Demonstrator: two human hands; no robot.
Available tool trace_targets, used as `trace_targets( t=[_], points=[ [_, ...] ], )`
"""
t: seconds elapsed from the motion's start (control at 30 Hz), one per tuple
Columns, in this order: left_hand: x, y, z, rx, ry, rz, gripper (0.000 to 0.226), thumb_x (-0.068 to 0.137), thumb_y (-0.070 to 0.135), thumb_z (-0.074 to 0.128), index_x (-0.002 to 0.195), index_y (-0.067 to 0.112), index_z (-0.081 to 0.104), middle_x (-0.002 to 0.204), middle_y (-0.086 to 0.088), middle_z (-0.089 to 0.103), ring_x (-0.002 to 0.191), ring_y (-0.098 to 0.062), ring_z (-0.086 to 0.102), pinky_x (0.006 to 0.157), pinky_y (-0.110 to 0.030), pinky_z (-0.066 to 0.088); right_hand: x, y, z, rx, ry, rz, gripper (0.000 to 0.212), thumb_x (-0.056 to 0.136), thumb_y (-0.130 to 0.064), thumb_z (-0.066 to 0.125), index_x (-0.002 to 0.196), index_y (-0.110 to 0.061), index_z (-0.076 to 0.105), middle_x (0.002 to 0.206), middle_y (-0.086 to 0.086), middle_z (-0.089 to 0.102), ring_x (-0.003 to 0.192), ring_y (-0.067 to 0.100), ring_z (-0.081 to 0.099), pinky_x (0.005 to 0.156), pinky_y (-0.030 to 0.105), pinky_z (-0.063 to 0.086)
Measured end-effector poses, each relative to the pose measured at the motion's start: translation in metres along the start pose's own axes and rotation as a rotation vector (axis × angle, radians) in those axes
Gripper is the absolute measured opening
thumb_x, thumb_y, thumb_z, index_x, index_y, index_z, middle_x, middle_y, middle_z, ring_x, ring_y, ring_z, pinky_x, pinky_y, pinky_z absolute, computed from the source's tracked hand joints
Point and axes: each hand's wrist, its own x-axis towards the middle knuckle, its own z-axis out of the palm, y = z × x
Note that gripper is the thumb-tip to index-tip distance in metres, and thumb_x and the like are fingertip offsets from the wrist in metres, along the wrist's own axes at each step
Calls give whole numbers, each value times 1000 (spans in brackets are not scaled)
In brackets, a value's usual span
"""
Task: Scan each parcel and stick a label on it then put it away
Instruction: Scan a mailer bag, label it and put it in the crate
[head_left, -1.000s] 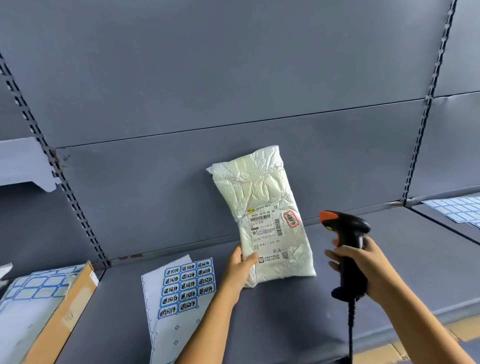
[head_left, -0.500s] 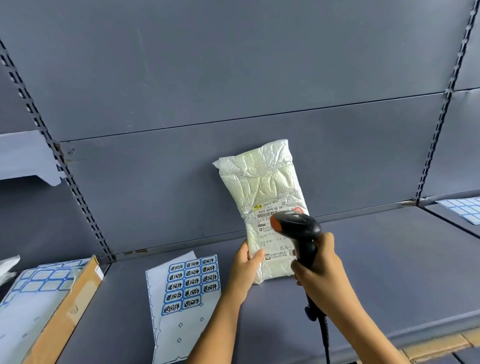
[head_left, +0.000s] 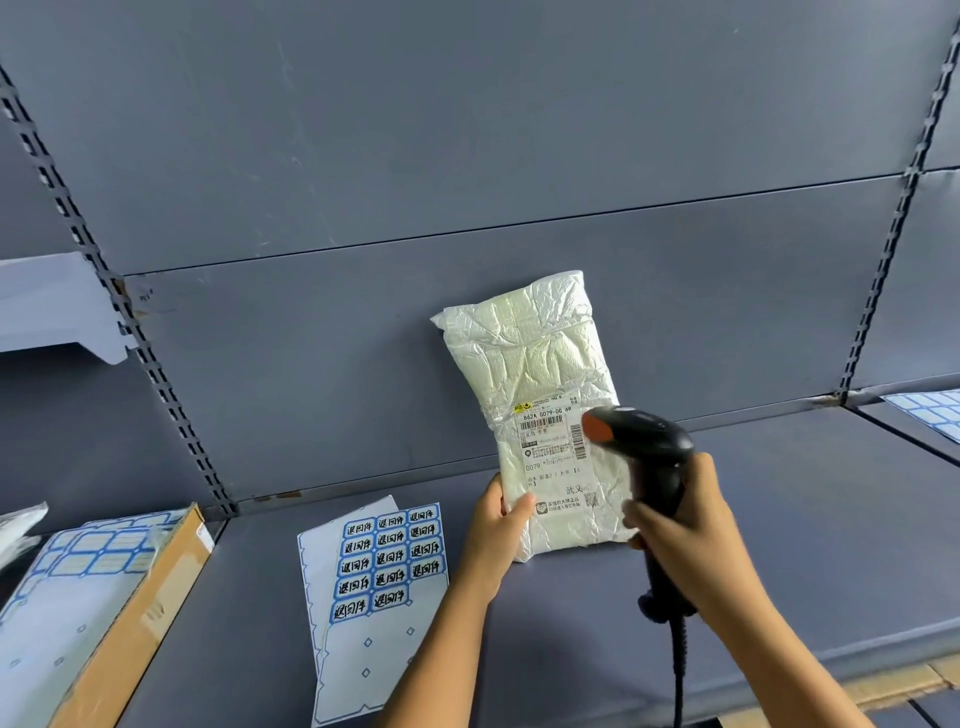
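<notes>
Right now, head view: left hand (head_left: 496, 535) pinches the parcel (head_left: 540, 395) at its lower left edge, upright on the shelf (head_left: 779, 545), leaning on the back panel. Right hand (head_left: 691, 540) grips the scanner (head_left: 644, 452), its head just in front of the parcel's shipping label (head_left: 550, 447); sticker sheet (head_left: 382, 566) lies flat to the left

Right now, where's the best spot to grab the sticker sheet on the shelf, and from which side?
Probably the bare lower part of the sticker sheet, pinched from its near edge. It lies flat on the shelf, so fingers need an edge to slip under, and the stickers fill its upper half.
</notes>
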Motion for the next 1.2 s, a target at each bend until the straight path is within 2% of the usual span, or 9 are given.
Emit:
trace_targets(
  t=[0.13, 0.4, 0.6, 0.7, 0.83, 0.93, 1.03, 1.13, 1.2],
  points=[
    [0, 1, 1, -33, 9, -18, 26, 94, 6, 52, 104, 29, 58, 104, 8, 68, 92, -6, 66, 75, -22, 53, 48, 23, -38, 258, 57, 216, 17, 84, 4, 60, 96, -6, 53, 80, 16, 54, 66, 27, 54, 65, 35, 46],
    [-1, 2, 2, -54, 4, -12, 26, 95, 6, 52, 107, 28, 56, 103, 10, 66, 91, -5, 64, 71, -17, 52, 87, 74, -72, 10, -76, 508, 27, 83, -20, 70, 98, 2, 67, 79, 17, 58, 63, 27, 53, 52, 26, 43],
    [0, 1, 1, -53, 6, -10, 25, 94, 5, 53, 106, 27, 57, 103, 9, 68, 94, -9, 65, 76, -21, 53, 95, 76, -65, -194, -97, 490, 26, 81, -20, 72, 92, 2, 64, 80, 16, 63, 71, 30, 59, 65, 33, 47],
    [0, 0, 1, -43, 8, -5, 26, 94, 4, 53, 107, 27, 57, 105, 7, 67, 95, -9, 65, 80, -24, 53, 98, 79, -66, -427, -54, 517, 45, 80, -42, 68, 105, -5, 63, 98, 15, 64, 93, 33, 59, 87, 37, 46],
    [0, -1, 1, -43, 6, -5, 27, 94, 5, 52, 107, 27, 57, 107, 5, 67, 95, -8, 65, 80, -24, 53, 92, 82, -65, -654, 55, 569, 84, 76, -70, 57, 132, -9, 42, 134, 17, 41, 129, 34, 31, 105, 39, 28],
    [-2, 1, 2, -49, 9, -1, 27, 94, 5, 52, 107, 28, 56, 106, 8, 67, 93, -6, 65, 77, -21, 53, 84, 76, -58, -715, 157, 463, 82, 76, -66, 60, 130, -8, 37, 131, 15, 36, 130, 34, 27, 105, 43, 27],
    [-4, 2, 1, -36, 13, 5, 28, 94, 5, 53, 107, 29, 57, 106, 9, 67, 95, -6, 65, 80, -23, 53, 84, 68, -44, -622, 269, 228, 62, 78, -52, 64, 123, -13, 45, 127, 15, 40, 128, 33, 27, 103, 44, 26],
    [-5, 2, 1, -28, 28, 9, 27, 94, 6, 53, 106, 31, 57, 106, 10, 68, 98, -7, 65, 82, -25, 52, 86, 54, -27, -500, 173, 17, 37, 71, -50, 53, 89, -18, 55, 98, 9, 57, 103, 32, 48, 79, 34, 36],
    [-7, 3, 2, -30, 31, 8, 27, 94, 7, 54, 105, 31, 57, 105, 11, 68, 97, -6, 66, 81, -24, 52, 80, 43, -12, -231, 7, 6, 29, 83, -31, 63, 105, -16, 54, 103, 5, 59, 97, 21, 55, 76, 26, 40]
  ],
)
